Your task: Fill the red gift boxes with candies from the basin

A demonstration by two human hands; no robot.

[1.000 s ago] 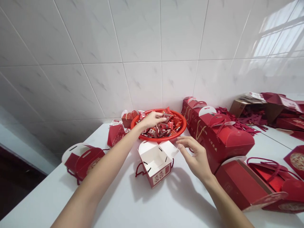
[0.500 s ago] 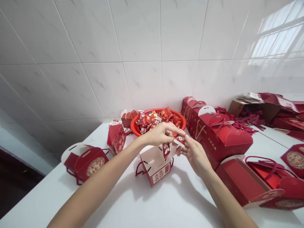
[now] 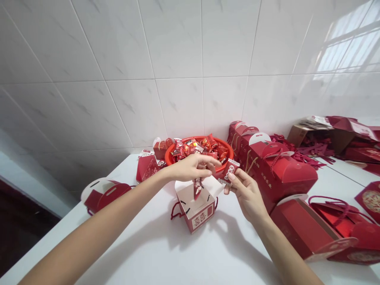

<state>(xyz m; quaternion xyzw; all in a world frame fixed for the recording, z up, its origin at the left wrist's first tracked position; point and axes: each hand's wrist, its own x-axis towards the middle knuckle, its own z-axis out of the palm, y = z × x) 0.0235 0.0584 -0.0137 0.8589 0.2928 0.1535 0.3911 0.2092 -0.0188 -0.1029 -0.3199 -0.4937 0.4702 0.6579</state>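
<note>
My right hand (image 3: 247, 194) pinches a small red-and-white candy packet (image 3: 231, 169) between thumb and fingers, to the right of the open gift box. My left hand (image 3: 197, 166) is over that box, its index finger stretched out and its thumb below. From under its curled fingers hangs another red candy packet (image 3: 197, 189), which reaches into the mouth of the box. The red and white gift box (image 3: 199, 219) stands upright on the table with its top flaps open and dark red cord handles at its sides. Its floor is hidden from me.
Behind my hands, a red-orange basin (image 3: 169, 158) holds many wrapped candies. A row of closed red gift boxes (image 3: 267, 174) lines the right, with more boxes (image 3: 308, 229) nearer. Another box (image 3: 103, 194) stands left. A tiled wall (image 3: 178, 107) rises behind the white table (image 3: 190, 261).
My hands have moved apart. The left has shifted left with its hanging candy packet, while the right now holds the other packet alone, tilted upward.
</note>
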